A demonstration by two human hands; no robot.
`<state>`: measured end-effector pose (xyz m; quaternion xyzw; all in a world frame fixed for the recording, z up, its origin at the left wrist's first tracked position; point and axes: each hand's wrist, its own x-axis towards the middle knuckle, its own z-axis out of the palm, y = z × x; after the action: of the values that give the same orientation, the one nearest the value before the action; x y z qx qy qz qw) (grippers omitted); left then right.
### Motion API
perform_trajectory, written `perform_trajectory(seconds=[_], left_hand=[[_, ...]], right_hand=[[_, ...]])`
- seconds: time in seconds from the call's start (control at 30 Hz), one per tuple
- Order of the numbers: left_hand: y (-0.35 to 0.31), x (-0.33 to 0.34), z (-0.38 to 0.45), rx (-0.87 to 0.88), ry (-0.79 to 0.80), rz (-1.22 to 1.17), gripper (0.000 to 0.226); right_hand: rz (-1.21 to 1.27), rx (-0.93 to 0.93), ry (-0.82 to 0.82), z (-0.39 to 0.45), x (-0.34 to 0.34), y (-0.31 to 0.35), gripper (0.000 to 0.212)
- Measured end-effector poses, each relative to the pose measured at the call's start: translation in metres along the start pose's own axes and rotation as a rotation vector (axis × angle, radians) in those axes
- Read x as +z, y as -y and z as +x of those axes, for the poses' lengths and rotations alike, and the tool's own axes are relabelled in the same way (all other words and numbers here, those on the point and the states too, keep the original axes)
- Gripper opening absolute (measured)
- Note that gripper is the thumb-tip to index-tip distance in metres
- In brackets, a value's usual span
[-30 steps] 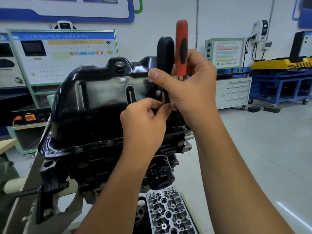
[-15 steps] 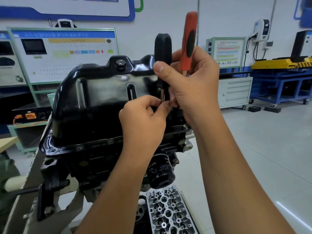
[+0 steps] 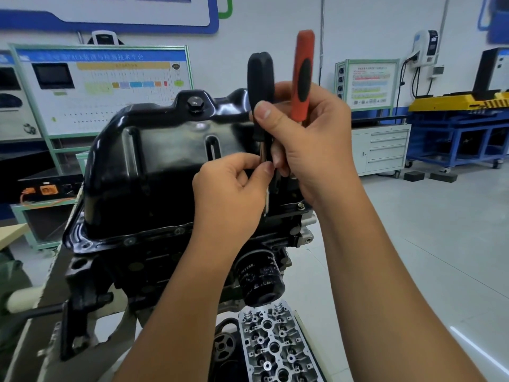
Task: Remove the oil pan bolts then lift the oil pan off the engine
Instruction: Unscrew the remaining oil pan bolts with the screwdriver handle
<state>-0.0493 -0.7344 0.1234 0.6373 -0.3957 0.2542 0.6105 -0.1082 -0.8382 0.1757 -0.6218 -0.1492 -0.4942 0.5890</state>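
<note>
Both hands meet in front of the oil pan (image 3: 165, 166). Right hand (image 3: 311, 144) grips two screwdrivers upright, handles up: a black-handled screwdriver (image 3: 260, 78) and a red-handled screwdriver (image 3: 303, 75). Left hand (image 3: 231, 194) pinches the black one's shaft, whose tip points down at the pan's flange near its right end. The pan sits bottom-up on the engine (image 3: 165, 266), long axis running left to right, drain plug (image 3: 195, 103) on top. An oil filter (image 3: 260, 277) juts out below; open floor lies to the right.
</note>
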Motion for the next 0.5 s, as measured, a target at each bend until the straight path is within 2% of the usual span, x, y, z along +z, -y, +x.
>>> perform_trajectory(seconds=[0.13,0.23,0.33,0.5], left_hand=[[0.0012,-0.0016,0.0011,-0.003,0.016,-0.01,0.018],[0.0019,-0.0008,0.0015,-0.009,-0.009,0.009,0.018],[0.0011,-0.0011,0.0014,-0.004,-0.009,0.018,0.015],[0.0011,-0.0056,0.002,0.006,0.069,-0.002,0.017]], right_hand=[[0.08,0.059,0.068,-0.0015,-0.0013,-0.0006,0.023],[-0.046,-0.009,0.034,-0.0011,0.0003,-0.0018,0.032],[-0.142,-0.049,-0.013,-0.0001,0.0001,-0.0028,0.03],[0.059,0.032,0.111,-0.0025,-0.0016,0.0007,0.02]])
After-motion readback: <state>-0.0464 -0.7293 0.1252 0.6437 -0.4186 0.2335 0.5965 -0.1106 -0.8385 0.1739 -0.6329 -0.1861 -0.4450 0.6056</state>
